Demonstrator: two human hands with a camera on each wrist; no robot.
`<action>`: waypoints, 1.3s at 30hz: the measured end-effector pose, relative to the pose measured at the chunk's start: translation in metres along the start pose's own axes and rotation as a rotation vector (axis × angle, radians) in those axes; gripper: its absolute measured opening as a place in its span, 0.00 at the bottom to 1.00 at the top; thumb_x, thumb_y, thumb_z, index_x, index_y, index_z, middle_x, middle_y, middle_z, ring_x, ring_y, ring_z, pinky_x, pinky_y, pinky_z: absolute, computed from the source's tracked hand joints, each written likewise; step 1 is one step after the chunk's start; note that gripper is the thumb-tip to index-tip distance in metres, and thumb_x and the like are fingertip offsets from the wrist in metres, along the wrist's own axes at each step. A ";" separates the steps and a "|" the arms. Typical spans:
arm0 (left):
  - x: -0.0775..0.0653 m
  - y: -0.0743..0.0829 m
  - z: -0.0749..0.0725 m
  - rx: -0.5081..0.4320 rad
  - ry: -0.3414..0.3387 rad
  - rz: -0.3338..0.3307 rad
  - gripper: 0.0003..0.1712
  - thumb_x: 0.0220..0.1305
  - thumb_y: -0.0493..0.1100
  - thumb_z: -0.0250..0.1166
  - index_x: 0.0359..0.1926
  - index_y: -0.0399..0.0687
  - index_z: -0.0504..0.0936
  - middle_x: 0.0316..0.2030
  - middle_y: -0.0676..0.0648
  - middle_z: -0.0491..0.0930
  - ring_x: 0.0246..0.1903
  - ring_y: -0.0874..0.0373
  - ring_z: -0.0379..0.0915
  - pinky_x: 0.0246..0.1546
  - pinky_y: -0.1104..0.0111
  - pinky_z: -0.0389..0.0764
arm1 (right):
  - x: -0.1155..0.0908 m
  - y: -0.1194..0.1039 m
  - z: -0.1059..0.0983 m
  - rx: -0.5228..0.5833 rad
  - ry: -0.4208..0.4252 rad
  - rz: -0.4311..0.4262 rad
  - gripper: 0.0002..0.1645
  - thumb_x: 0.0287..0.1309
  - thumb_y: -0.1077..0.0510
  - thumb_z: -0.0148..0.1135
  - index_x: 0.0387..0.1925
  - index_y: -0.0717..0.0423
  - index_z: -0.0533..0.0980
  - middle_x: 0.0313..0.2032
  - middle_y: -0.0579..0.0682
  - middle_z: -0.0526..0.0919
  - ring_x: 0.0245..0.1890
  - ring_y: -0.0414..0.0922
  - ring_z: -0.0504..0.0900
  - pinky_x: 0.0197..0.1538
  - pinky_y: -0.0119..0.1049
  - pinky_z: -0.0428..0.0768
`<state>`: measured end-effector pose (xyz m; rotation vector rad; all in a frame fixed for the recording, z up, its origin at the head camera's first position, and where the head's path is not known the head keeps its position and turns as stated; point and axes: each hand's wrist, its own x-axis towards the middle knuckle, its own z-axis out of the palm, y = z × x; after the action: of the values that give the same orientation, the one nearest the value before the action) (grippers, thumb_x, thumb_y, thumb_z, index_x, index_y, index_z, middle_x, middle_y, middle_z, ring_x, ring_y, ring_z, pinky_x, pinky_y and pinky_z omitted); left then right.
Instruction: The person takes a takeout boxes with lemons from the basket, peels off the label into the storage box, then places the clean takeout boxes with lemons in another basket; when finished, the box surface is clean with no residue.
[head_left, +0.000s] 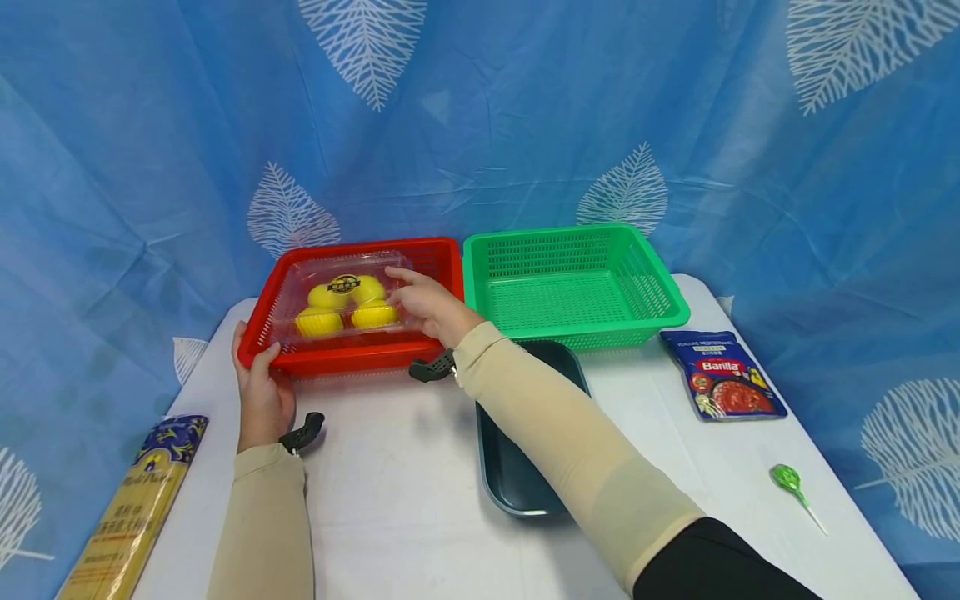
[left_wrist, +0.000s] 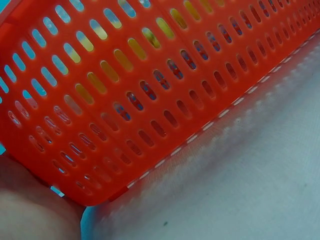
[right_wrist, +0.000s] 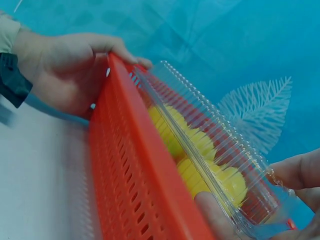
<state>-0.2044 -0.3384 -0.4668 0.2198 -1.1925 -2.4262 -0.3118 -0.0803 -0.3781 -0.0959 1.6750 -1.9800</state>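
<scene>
Left hand (head_left: 266, 396) grips red plastic basket (head_left: 352, 360) at its near-left corner, thumb over the rim. Right hand (head_left: 431, 308) has the right end of clear clamshell box (head_left: 294, 292) between thumb and fingers; box sits within the red basket's outline, part of it above the near rim per right wrist view. Yellow cupcakes (head_left: 318, 322) inside the box. Green plastic basket (head_left: 551, 304) just right of the red one. Right forearm crosses over dark tray (head_left: 517, 479). Barilla sauce pouch (head_left: 723, 375) and green lollipop (head_left: 787, 477) lie at table right, gold-and-blue packet (head_left: 135, 508) at left.
</scene>
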 end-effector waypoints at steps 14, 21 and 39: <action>0.003 0.000 0.000 0.044 0.015 -0.014 0.48 0.72 0.34 0.67 0.81 0.74 0.55 0.78 0.57 0.55 0.74 0.60 0.53 0.71 0.63 0.66 | -0.022 -0.015 0.005 0.012 -0.009 -0.033 0.37 0.74 0.68 0.58 0.77 0.37 0.70 0.51 0.56 0.74 0.32 0.49 0.71 0.47 0.51 0.88; 0.003 0.002 0.000 0.018 0.023 -0.030 0.47 0.73 0.33 0.66 0.80 0.74 0.57 0.78 0.58 0.55 0.74 0.60 0.52 0.72 0.65 0.65 | -0.035 -0.022 0.007 0.013 -0.031 -0.045 0.37 0.75 0.68 0.56 0.78 0.39 0.68 0.55 0.59 0.74 0.25 0.48 0.66 0.52 0.55 0.86; 0.002 0.001 0.002 0.059 0.030 -0.059 0.48 0.73 0.37 0.67 0.81 0.80 0.54 0.79 0.60 0.52 0.76 0.60 0.49 0.71 0.70 0.64 | -0.057 -0.028 0.009 0.040 -0.039 -0.048 0.37 0.73 0.70 0.56 0.76 0.39 0.70 0.71 0.54 0.67 0.57 0.57 0.78 0.45 0.51 0.89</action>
<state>-0.2063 -0.3382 -0.4651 0.3128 -1.2624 -2.4313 -0.2692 -0.0609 -0.3342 -0.1609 1.6215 -2.0333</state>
